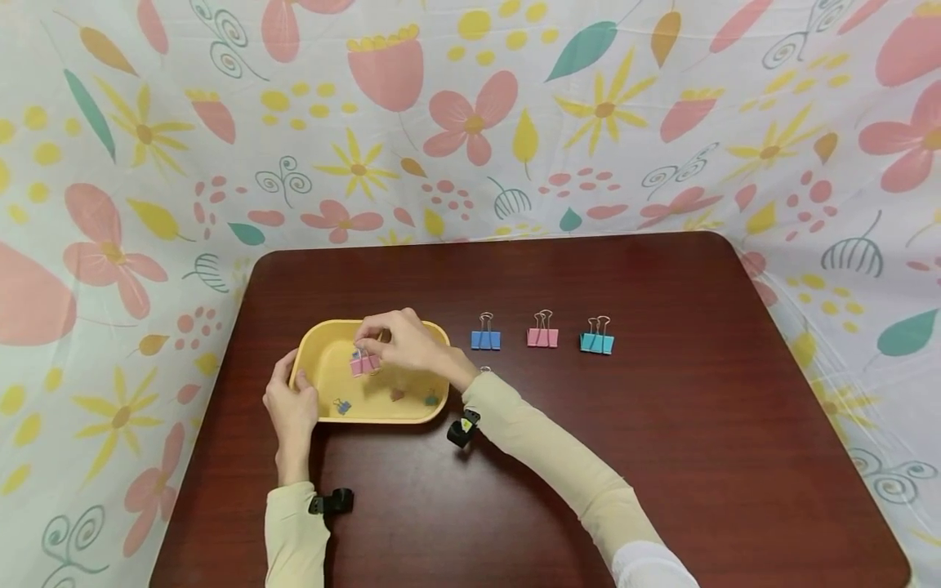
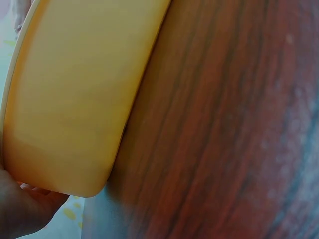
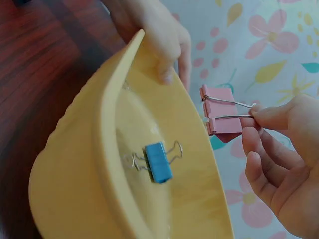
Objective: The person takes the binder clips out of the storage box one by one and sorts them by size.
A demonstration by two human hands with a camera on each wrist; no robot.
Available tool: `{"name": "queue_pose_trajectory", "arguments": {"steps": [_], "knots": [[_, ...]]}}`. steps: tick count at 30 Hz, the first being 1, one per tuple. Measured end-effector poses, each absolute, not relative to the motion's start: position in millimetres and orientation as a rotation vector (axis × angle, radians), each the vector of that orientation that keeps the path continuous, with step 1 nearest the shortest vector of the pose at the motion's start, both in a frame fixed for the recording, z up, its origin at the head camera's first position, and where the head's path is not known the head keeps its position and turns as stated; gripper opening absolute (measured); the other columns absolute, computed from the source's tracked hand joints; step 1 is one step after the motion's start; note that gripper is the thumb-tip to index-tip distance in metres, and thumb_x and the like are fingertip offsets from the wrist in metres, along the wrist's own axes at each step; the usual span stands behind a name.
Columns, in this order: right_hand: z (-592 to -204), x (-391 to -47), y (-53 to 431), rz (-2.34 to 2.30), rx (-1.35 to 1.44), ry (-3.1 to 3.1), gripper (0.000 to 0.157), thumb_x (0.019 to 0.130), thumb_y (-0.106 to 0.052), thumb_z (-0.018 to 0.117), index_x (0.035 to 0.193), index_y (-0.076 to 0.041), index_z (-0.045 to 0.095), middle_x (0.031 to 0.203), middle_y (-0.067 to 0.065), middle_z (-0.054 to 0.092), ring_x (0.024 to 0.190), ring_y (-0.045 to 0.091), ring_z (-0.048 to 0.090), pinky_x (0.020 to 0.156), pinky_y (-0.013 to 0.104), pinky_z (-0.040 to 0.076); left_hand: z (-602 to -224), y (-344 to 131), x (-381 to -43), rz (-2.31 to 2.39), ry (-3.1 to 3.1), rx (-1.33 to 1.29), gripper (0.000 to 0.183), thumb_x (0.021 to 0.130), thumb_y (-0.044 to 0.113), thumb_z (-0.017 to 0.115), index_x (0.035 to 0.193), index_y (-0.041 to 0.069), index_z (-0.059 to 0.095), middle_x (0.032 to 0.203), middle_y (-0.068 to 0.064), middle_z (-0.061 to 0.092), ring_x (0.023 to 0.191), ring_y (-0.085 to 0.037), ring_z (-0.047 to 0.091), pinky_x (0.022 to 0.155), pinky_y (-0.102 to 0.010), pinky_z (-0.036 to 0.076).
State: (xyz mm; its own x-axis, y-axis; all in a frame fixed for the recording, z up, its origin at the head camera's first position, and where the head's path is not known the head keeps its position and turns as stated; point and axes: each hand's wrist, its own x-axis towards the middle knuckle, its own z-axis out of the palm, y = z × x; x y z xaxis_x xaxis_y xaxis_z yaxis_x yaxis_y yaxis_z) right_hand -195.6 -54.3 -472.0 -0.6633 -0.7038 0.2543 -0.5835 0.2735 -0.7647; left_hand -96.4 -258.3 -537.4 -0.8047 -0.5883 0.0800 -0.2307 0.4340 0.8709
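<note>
My left hand grips the left end of a yellow plastic tray, its thumb over the rim; in the left wrist view its fingers curl under the tray's end. Above the tray, my right hand pinches a pink binder clip by its wire handles, clearest in the right wrist view as a pink clip hanging from thumb and fingertips. Inside the tray lie a small blue binder clip, a small pinkish-brown piece and a teal binder clip.
Right of the tray, a blue clip, a pink clip and a teal clip stand in a row on the dark wooden table. A wire handle shows beside my right forearm. A flowered cloth hangs behind.
</note>
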Motion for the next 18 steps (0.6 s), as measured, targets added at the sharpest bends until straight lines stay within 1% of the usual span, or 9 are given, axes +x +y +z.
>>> {"name": "queue_pose_trajectory", "arguments": {"steps": [4,8,11,14,18], "knots": [[-470,-197,-39,-1.337,-1.187,2.415,0.011,0.098,-0.015,0.066,0.099,-0.011,0.077,0.084,-0.002,0.076,0.068,0.005,0.066,0.07,0.015,0.052,-539,-258,-97,-1.326,-2.328,0.692,0.039,0.1,0.003,0.05,0.137,0.007,0.062,0.136,-0.021,0.064,0.118,-0.04,0.061,0.095,-0.054,0.05],[-467,-198,-25,-1.347,-1.159,2.421,0.012,0.099,-0.016,0.066,0.1,-0.01,0.077,0.083,0.0,0.077,0.066,0.006,0.065,0.069,0.017,0.052,-541,-257,-98,-1.331,-2.322,0.682,0.039,0.1,0.002,0.049,0.137,0.006,0.061,0.136,-0.022,0.064,0.12,-0.041,0.06,0.096,-0.055,0.049],[-464,-197,-16,-1.356,-1.14,2.441,0.011,0.099,-0.016,0.066,0.098,-0.012,0.076,0.081,0.0,0.076,0.063,0.008,0.063,0.065,0.018,0.051,-541,-256,-99,-1.339,-2.324,0.675,0.039,0.1,0.002,0.049,0.137,0.006,0.061,0.136,-0.022,0.063,0.119,-0.041,0.06,0.095,-0.054,0.049],[-461,-196,-8,-1.365,-1.123,2.463,0.01,0.098,-0.016,0.067,0.097,-0.013,0.076,0.077,-0.004,0.074,0.059,0.006,0.06,0.059,0.019,0.048,-540,-256,-98,-1.341,-2.33,0.676,0.04,0.1,0.001,0.049,0.138,0.006,0.061,0.137,-0.023,0.063,0.121,-0.041,0.06,0.096,-0.055,0.049],[-457,-193,1,-1.378,-1.138,2.464,0.01,0.098,-0.016,0.067,0.096,-0.012,0.076,0.074,-0.008,0.071,0.056,0.004,0.057,0.056,0.019,0.045,-539,-256,-96,-1.336,-2.331,0.697,0.04,0.101,0.002,0.048,0.138,0.007,0.06,0.138,-0.022,0.062,0.122,-0.041,0.059,0.096,-0.055,0.049]]}}
